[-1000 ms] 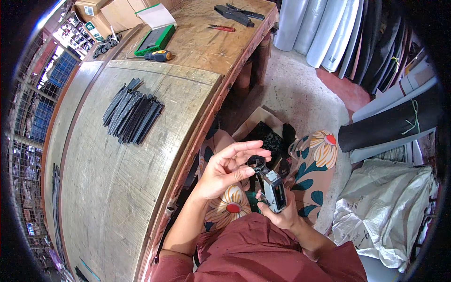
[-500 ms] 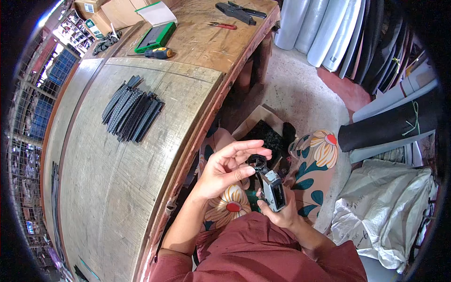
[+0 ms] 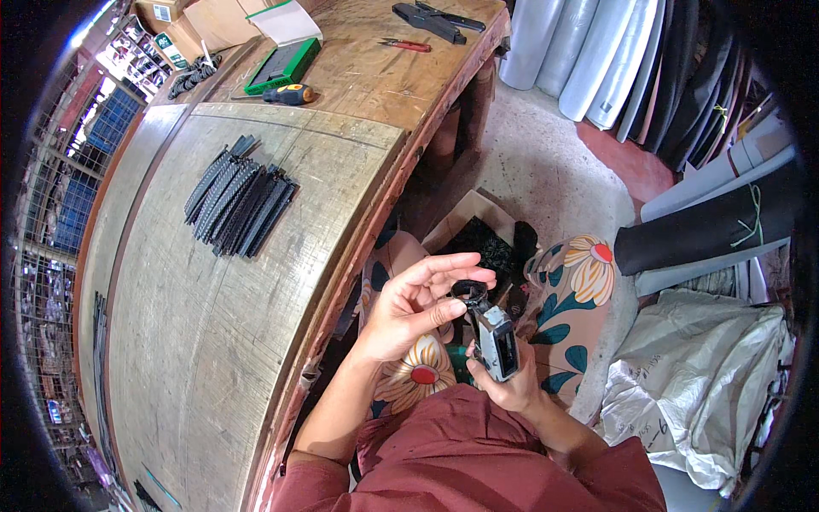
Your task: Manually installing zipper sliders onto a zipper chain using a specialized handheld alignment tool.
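Over my lap, my right hand (image 3: 514, 386) is wrapped round a grey and black hand tool (image 3: 497, 346) that looks like a plier stapler; a bit of green shows beside it. At the tool's far end sits a small loop of black strap (image 3: 469, 290). My left hand (image 3: 415, 309) holds this loop, thumb on its near side and fingers curved over it. How the strap sits in the tool's jaws is too dark to tell. Left of my hands, a bundle of black strips with pale dots (image 3: 237, 205) lies on the wooden table (image 3: 200, 341).
At the table's far end lie a green open box (image 3: 286, 66), a screwdriver (image 3: 290, 95), red-handled snips (image 3: 404, 46) and a black plier-like tool (image 3: 435, 20). A carton with black pieces (image 3: 478, 243) stands beyond my knees. Rolls (image 3: 589, 60) and a white sack (image 3: 682, 384) stand on the right.
Almost nothing differs. Both hands, the strap loop and the tool keep nearly the same place, with only a very slight shift of the tool.
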`<state>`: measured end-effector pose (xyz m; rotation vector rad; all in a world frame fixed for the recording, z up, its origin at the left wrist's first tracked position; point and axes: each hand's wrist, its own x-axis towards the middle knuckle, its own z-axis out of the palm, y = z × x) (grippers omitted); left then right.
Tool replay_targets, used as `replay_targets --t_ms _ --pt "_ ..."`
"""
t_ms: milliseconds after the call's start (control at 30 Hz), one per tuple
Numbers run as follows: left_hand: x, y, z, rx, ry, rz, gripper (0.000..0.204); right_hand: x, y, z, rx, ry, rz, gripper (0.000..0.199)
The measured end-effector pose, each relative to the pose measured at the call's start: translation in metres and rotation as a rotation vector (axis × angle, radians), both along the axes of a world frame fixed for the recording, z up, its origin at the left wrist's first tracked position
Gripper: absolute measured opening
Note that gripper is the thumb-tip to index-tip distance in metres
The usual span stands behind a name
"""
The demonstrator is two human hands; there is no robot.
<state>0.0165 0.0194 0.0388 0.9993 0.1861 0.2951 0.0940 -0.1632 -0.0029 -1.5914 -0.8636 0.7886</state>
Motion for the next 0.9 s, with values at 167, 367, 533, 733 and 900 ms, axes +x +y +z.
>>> replay_targets --t_ms 167,367,533,733,900 --pt "0.0 0.0 -0.005 0.025 -0.02 -0.006 0.049 0.002 0.002 0.002 0.032 -0.087 0.016 0.03" --pt "0.002 -0.002 -0.006 0.066 -0.044 -0.006 0.048 0.002 0.005 0.003 0.04 -0.066 -0.002 0.029" --pt "0.005 -0.006 -0.01 0.066 -0.026 -0.017 0.047 -0.002 0.007 -0.004 0.033 0.019 -0.047 0.025" --pt "0.006 -0.057 -0.051 -0.561 0.04 0.112 0.07 -0.011 0.008 0.02 0.103 0.479 -0.068 0.018" --pt "-0.006 -0.103 -0.036 -0.697 0.26 0.156 0.072 -0.006 0.008 0.039 0.18 0.818 -0.099 0.034"
